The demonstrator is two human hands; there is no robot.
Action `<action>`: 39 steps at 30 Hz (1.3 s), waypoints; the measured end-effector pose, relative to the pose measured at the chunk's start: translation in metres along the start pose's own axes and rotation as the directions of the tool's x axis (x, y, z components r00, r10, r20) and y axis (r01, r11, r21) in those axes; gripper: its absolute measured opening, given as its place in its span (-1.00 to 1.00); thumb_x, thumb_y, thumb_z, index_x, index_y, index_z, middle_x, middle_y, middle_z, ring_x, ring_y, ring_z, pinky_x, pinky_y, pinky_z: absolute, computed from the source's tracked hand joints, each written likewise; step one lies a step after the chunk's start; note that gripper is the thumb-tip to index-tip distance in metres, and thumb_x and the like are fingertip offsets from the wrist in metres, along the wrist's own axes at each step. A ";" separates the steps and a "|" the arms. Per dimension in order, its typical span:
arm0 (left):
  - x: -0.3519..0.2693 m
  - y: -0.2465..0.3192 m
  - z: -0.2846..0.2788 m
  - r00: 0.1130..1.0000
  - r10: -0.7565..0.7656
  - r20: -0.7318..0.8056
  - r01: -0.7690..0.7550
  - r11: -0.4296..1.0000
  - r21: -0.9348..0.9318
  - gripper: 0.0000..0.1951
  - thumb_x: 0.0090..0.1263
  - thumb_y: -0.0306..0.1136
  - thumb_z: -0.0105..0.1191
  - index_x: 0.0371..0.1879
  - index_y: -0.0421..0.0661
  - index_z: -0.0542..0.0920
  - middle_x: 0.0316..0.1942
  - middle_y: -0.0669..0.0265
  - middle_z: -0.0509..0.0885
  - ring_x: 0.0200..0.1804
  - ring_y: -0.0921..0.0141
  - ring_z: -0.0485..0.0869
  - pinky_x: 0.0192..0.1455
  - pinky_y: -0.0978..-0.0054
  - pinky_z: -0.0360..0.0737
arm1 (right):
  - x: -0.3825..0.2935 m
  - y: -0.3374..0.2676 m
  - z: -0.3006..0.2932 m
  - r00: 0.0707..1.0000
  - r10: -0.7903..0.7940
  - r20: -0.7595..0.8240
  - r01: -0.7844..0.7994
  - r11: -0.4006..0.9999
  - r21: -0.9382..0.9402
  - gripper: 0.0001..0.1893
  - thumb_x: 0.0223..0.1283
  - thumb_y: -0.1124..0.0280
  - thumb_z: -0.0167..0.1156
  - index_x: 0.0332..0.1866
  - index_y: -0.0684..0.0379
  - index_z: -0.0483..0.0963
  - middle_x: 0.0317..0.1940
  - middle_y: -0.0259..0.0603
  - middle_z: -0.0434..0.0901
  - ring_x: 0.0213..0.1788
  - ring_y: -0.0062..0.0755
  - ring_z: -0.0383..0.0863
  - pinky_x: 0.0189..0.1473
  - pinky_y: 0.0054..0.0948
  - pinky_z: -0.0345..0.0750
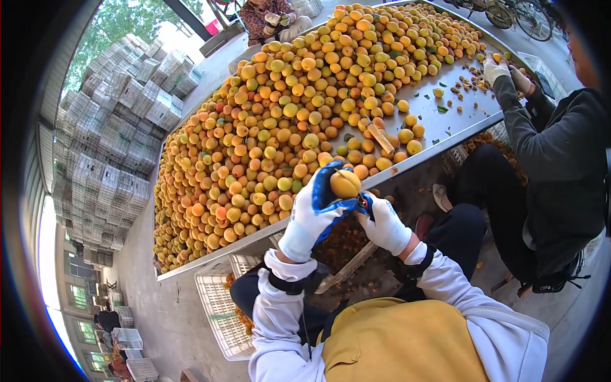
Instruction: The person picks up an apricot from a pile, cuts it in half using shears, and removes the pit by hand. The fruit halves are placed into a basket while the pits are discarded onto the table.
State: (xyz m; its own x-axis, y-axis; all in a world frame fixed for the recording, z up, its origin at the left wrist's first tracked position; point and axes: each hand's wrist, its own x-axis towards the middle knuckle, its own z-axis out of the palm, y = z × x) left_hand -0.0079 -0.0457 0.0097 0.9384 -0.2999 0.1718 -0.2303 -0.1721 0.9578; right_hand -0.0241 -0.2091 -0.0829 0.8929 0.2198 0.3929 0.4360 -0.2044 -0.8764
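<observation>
My left hand, in a white and blue coated work glove, holds a yellow-orange apricot over the near edge of a metal table. Just below and to its right, my right hand, gloved alike, is closed on a small tool with a dark and red handle, mostly hidden by the fingers. A thin line runs across the apricot's skin; whether it is a cut or a blade I cannot tell. A large heap of apricots covers much of the table. A wooden-handled tool lies among the nearer fruit.
At the right sits a co-worker in dark clothes, gloved hands over the table; another person sits at the far side. White plastic crates stand below the table and in tall stacks at the left. Halved fruit lies below my hands.
</observation>
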 end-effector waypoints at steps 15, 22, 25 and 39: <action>-0.003 -0.040 0.028 0.952 -0.199 -0.233 0.057 0.861 -0.505 -0.70 0.55 -0.32 0.13 0.06 -0.31 0.58 -0.09 0.05 0.74 -0.06 0.17 0.79 0.03 0.30 0.75 | -0.007 0.008 0.023 0.882 0.349 0.317 -0.467 0.553 0.690 -0.74 0.56 0.25 0.09 -0.14 0.24 0.56 -0.42 -0.32 0.61 -0.46 -0.63 0.51 -0.40 -0.53 0.43; -0.006 -0.045 0.028 0.967 -0.171 -0.187 0.034 0.819 -0.573 -0.54 0.58 -0.19 0.05 0.23 -0.37 0.49 0.06 -0.12 0.69 0.07 0.04 0.74 0.19 0.12 0.70 | -0.005 -0.006 0.016 0.750 0.311 0.584 -0.640 0.114 0.760 -0.69 0.64 0.10 -0.12 -0.11 0.10 0.40 -0.53 -0.32 0.41 -0.66 -0.54 0.35 -0.70 -0.52 0.25; -0.008 -0.046 0.028 0.975 -0.146 -0.166 0.012 0.786 -0.618 -0.54 0.59 -0.21 0.03 0.25 -0.37 0.46 0.10 -0.15 0.66 0.13 0.01 0.71 0.26 0.08 0.65 | -0.008 -0.001 0.021 0.770 0.261 0.582 -0.620 0.092 0.779 -0.71 0.63 0.11 -0.09 -0.09 0.11 0.42 -0.50 -0.30 0.45 -0.65 -0.53 0.39 -0.69 -0.52 0.28; -0.018 -0.058 0.030 0.892 0.345 -0.292 -0.277 0.928 0.251 -0.51 0.42 -0.51 0.19 0.31 -0.24 0.39 0.22 0.00 0.58 0.20 0.13 0.65 0.36 0.16 0.53 | 0.013 0.003 0.003 0.932 0.219 -0.287 -0.044 0.858 0.511 -0.79 0.49 0.43 0.16 0.09 0.31 0.54 -0.20 -0.42 0.64 -0.19 -0.71 0.52 -0.13 -0.60 0.50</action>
State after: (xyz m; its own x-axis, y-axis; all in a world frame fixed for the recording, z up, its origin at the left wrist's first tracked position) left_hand -0.0187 -0.0586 -0.0557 0.8325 -0.0527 0.5514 -0.5383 -0.3120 0.7829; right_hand -0.0116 -0.2037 -0.0809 0.9604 -0.1138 0.2542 0.2772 0.3028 -0.9118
